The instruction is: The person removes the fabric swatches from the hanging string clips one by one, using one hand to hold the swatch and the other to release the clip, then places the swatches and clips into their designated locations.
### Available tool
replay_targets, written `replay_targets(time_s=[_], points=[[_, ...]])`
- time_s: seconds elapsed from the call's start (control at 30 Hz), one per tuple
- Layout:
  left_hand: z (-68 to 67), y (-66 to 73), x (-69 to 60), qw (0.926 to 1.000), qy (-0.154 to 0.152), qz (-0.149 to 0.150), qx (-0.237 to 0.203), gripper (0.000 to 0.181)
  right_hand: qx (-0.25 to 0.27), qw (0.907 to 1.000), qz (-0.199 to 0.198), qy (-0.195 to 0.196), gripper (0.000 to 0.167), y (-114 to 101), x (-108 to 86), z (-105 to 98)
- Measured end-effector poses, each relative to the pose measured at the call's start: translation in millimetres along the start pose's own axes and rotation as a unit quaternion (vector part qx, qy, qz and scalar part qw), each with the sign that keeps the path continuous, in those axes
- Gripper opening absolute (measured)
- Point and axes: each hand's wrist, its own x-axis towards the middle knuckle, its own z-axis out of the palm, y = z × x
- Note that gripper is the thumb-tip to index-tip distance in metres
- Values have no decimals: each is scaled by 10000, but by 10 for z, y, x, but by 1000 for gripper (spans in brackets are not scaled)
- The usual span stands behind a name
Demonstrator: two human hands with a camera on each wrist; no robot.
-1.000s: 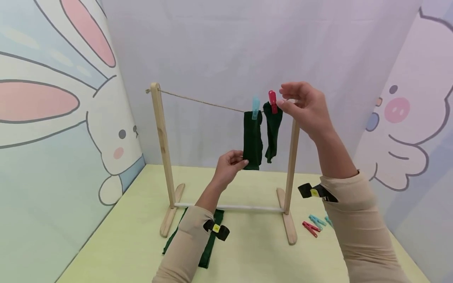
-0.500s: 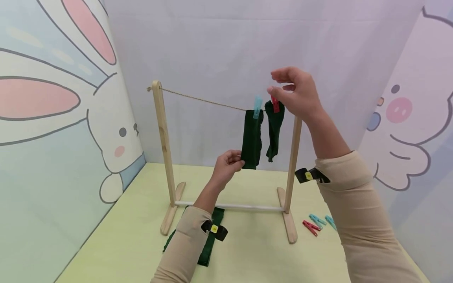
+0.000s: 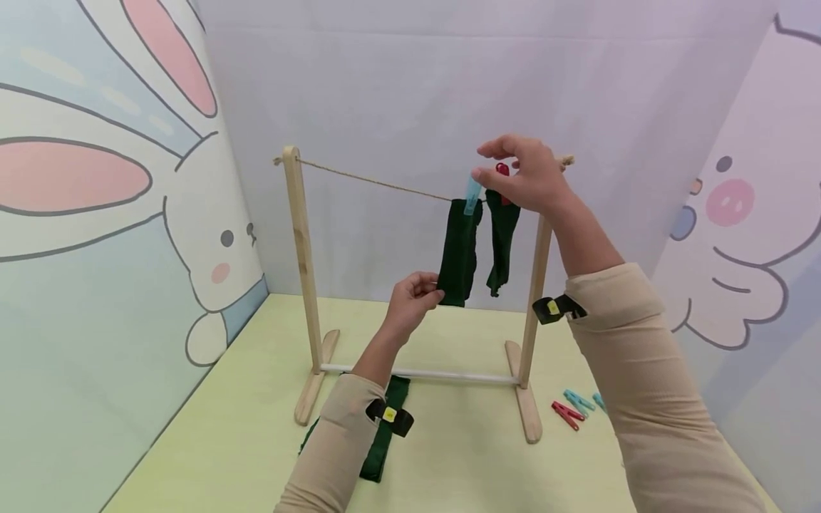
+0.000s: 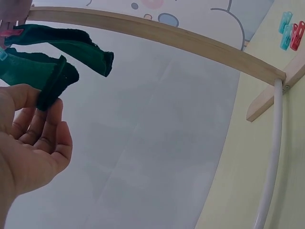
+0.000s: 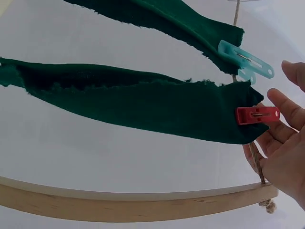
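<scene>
Two dark green cloth pieces hang from a twine line [image 3: 378, 185]. A light blue clothespin [image 3: 472, 198] clips the left cloth [image 3: 458, 256]. On the right cloth [image 3: 502, 246] sits a red clothespin [image 5: 257, 115], partly hidden by the hand in the head view. My left hand [image 3: 412, 305] pinches the left cloth's lower corner between thumb and finger; the left wrist view shows this grip [image 4: 45, 102]. My right hand [image 3: 529, 178] is raised in front of the line, fingers spread and gently bent. Its thumb tip lies close to the blue clothespin, holding nothing.
A wooden frame with a left post [image 3: 301, 256] and right post [image 3: 537, 285] carries the line; a white bar [image 3: 449, 375] joins its feet. More green cloth [image 3: 385, 434] lies under my left forearm. Red [image 3: 567, 415] and blue clothespins [image 3: 579, 400] lie at right.
My right hand has moved left from beside the red clothespin, past it, toward the blue one. The left hand keeps its pinch; the left cloth and blue clothespin tilt slightly more.
</scene>
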Motion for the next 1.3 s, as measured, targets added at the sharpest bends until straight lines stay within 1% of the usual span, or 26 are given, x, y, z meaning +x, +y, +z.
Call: replay_targets(time_s=[0.1, 0.27, 0.33, 0.47, 0.57, 0.7, 0.9, 1.13, 1.3], points=[[1, -3, 0, 10000, -8, 3, -6, 20, -173, 9993, 154, -278, 40, -7, 8, -20], [3, -13, -1, 10000, -21, -2, 14, 19, -568, 9948, 426, -726, 40, -53, 15, -40], [5, -13, -5, 10000, 1, -11, 24, 19, -655, 9932, 461, -843, 39, -61, 17, -41], [13, 0, -7, 10000, 36, 4, 36, 21, -653, 9924, 412, -958, 36, -64, 13, -40], [13, 7, -3, 10000, 29, 21, 45, 21, -564, 9934, 378, -929, 34, -64, 1, -43], [4, -3, 7, 10000, 62, -43, 41, 21, -358, 9957, 281, -813, 30, -44, -13, -58], [-23, -9, 11, 9998, 153, -134, 77, 23, 102, 9976, -49, -683, 24, -11, -8, -76], [-34, 5, 26, 9998, 184, -56, 37, 22, 49, 9979, -222, -603, 23, -17, 19, -84], [-32, 7, 10, 9997, 232, -78, 6, 20, -2, 9982, -275, -535, 22, -9, 16, -58]])
